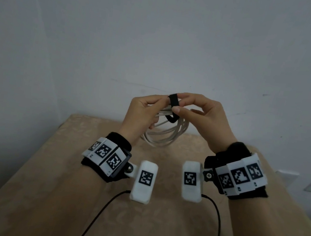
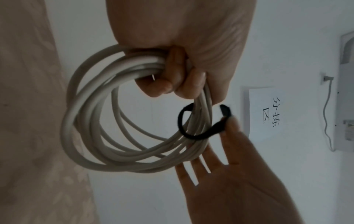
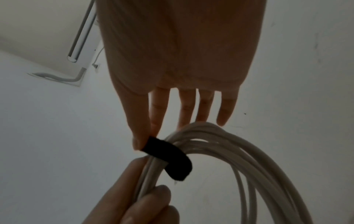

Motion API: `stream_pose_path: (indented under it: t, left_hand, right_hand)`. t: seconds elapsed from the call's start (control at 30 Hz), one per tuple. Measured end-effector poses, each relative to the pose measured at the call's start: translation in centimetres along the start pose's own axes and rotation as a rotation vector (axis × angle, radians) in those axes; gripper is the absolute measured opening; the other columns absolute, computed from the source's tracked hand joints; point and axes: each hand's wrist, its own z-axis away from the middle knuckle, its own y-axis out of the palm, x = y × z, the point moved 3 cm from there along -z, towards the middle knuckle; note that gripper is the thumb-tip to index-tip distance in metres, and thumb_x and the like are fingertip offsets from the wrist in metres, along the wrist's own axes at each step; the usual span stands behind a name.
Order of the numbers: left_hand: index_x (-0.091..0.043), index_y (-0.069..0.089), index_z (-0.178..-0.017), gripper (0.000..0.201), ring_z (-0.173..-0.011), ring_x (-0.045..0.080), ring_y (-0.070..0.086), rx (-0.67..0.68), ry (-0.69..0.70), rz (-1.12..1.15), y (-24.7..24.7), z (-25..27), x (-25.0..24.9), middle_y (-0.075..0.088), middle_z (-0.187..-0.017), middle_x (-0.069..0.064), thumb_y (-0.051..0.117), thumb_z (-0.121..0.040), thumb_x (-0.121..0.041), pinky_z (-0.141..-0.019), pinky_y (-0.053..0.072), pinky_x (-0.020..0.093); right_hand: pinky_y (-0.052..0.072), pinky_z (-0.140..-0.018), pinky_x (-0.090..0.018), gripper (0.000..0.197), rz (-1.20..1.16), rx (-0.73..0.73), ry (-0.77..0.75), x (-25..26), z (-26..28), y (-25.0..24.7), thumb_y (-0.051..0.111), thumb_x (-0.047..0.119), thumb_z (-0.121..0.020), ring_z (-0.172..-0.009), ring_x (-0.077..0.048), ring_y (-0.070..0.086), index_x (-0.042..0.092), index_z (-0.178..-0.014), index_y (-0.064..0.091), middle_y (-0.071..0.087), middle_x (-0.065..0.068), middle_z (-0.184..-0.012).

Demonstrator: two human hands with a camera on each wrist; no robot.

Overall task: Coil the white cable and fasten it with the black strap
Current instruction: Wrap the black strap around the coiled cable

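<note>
White cable (image 1: 165,132), ends hidden

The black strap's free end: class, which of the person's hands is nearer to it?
Right. The right hand pinches the black strap at its free end; the left hand grips the white cable beside the wrap.

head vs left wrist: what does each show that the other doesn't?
Head only: both wrist camera rigs, their black leads, and the tan table under the hands.

Left wrist only: the left hand with fingers curled round the coil's bundled strands, and a paper sign on the wall.

Both: the coiled white cable, with the black strap looped around it and pinched by the right hand.
</note>
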Motion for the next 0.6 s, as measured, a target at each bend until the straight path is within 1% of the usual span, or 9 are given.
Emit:
stream_pose_path:
  t: [0.07,0.1,0.17,0.23,0.33,0.4,0.47,0.53,0.6]
  left_hand:
    - [-0.014,0.074,-0.104,0.020,-0.037,0.004,0.031,0.018,0.000,-0.004,0.12,0.03,-0.09,0.058,-0.053,-0.013,0.058,-0.092,-0.020,-0.040,0.029,0.020]
    - [-0.014,0.073,-0.105,0.020,-0.038,0.004,0.030,0.026,0.000,-0.003,0.11,0.06,-0.15,0.057,-0.052,-0.013,0.058,-0.093,-0.019,-0.040,0.028,0.020]
    - [-0.013,0.073,-0.107,0.022,-0.038,0.004,0.028,0.046,-0.001,0.000,0.09,0.12,-0.28,0.056,-0.050,-0.013,0.057,-0.093,-0.018,-0.039,0.028,0.019]
    - [-0.015,0.072,-0.107,0.022,-0.038,0.004,0.027,0.063,0.002,-0.007,0.16,0.25,-0.41,0.052,-0.047,-0.013,0.056,-0.093,-0.017,-0.039,0.028,0.019]
    - [-0.016,0.072,-0.103,0.019,-0.037,0.004,0.027,0.083,0.006,0.013,0.42,0.37,-0.55,0.045,-0.044,-0.014,0.056,-0.093,-0.017,-0.040,0.027,0.022]
    - [-0.017,0.072,-0.102,0.018,-0.037,0.005,0.027,0.090,0.002,0.022,0.52,0.37,-0.57,0.043,-0.044,-0.012,0.056,-0.093,-0.018,-0.041,0.026,0.024]
    - [-0.018,0.073,-0.103,0.019,-0.038,0.006,0.026,0.110,-0.004,0.024,0.55,0.39,-0.60,0.043,-0.045,-0.011,0.056,-0.093,-0.018,-0.042,0.026,0.025]
    - [-0.019,0.073,-0.105,0.022,-0.038,0.006,0.025,0.138,-0.011,0.029,0.51,0.42,-0.64,0.043,-0.046,-0.012,0.054,-0.094,-0.020,-0.042,0.025,0.025]
    - [-0.019,0.072,-0.107,0.024,-0.039,0.006,0.024,0.159,-0.017,0.034,0.44,0.42,-0.64,0.042,-0.046,-0.012,0.052,-0.095,-0.022,-0.043,0.025,0.026]
  right_hand:
    - [0.048,-0.096,-0.035,0.012,-0.029,0.028,0.021,-0.33,0.02,0.21,0.076,0.012,-0.076,-0.101,-0.009,0.066,0.021,-0.071,0.069,0.072,0.010,-0.103]
    - [0.049,-0.095,-0.032,0.013,-0.042,0.037,0.016,-0.37,0.06,0.34,0.074,0.008,-0.078,-0.098,-0.009,0.066,0.018,-0.073,0.068,0.072,0.008,-0.101]
    - [0.050,-0.095,-0.031,0.012,-0.020,0.052,-0.009,-0.30,0.19,0.62,0.074,0.007,-0.079,-0.094,-0.014,0.066,0.016,-0.075,0.067,0.071,0.002,-0.094]
    - [0.049,-0.090,-0.030,0.012,0.007,0.054,-0.020,-0.33,0.19,0.74,0.075,0.010,-0.078,-0.088,-0.014,0.065,0.018,-0.076,0.066,0.070,0.002,-0.089]
    - [0.051,-0.087,-0.033,0.014,-0.028,0.039,-0.016,-0.45,0.07,0.48,0.077,0.013,-0.076,-0.086,-0.017,0.065,0.022,-0.079,0.066,0.072,0.004,-0.097]
    - [0.052,-0.085,-0.033,0.014,-0.053,0.046,-0.015,-0.49,0.06,0.22,0.077,0.013,-0.075,-0.084,-0.018,0.065,0.023,-0.082,0.068,0.072,0.008,-0.094]
    - [0.051,-0.084,-0.034,0.013,-0.055,0.042,0.000,-0.55,0.09,0.07,0.078,0.014,-0.075,-0.083,-0.019,0.064,0.024,-0.080,0.071,0.073,0.011,-0.092]
    - [0.050,-0.089,-0.041,0.011,-0.065,0.036,0.022,-0.53,0.15,0.10,0.079,0.017,-0.073,-0.086,-0.024,0.063,0.022,-0.081,0.073,0.074,0.005,-0.101]
    - [0.051,-0.090,-0.041,0.013,-0.083,0.028,0.046,-0.40,0.26,0.17,0.077,0.014,-0.075,-0.086,-0.025,0.063,0.014,-0.087,0.073,0.073,-0.005,-0.104]
